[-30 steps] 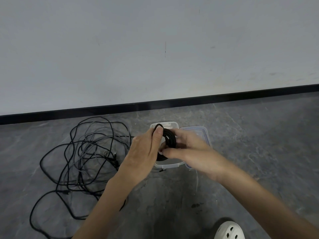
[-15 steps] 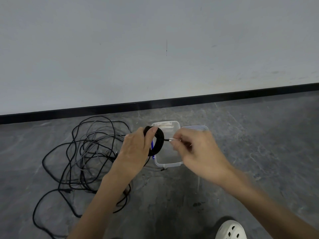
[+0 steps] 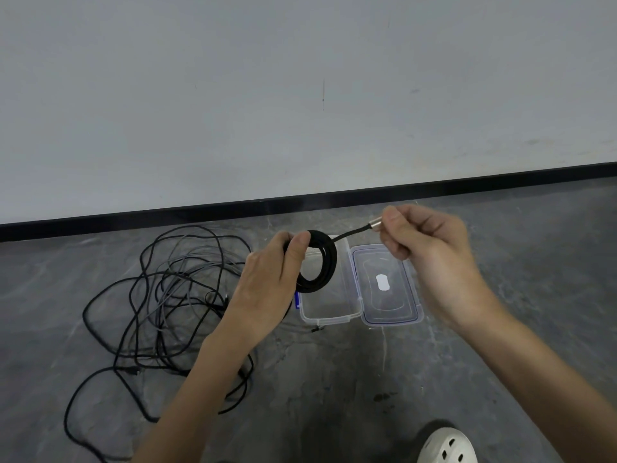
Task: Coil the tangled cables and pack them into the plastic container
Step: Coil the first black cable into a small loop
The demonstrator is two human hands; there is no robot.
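Since the earlier frame the right hand (image 3: 430,259) has been drawn up and rightward, the metal plug (image 3: 374,226) pinched by it. The black coil (image 3: 322,265) is gripped by the left hand (image 3: 270,282) above the open plastic container (image 3: 330,319), its free end stretched up-right toward the plug. Bare floor (image 3: 517,279) is seen right of the lid (image 3: 387,307); tangled cables (image 3: 170,289) crowd the left.

Single head view: looks forward-down from above, near both hands; floor (image 3: 334,379) fills lower half, wall (image 3: 300,78) at 12 o'clock.
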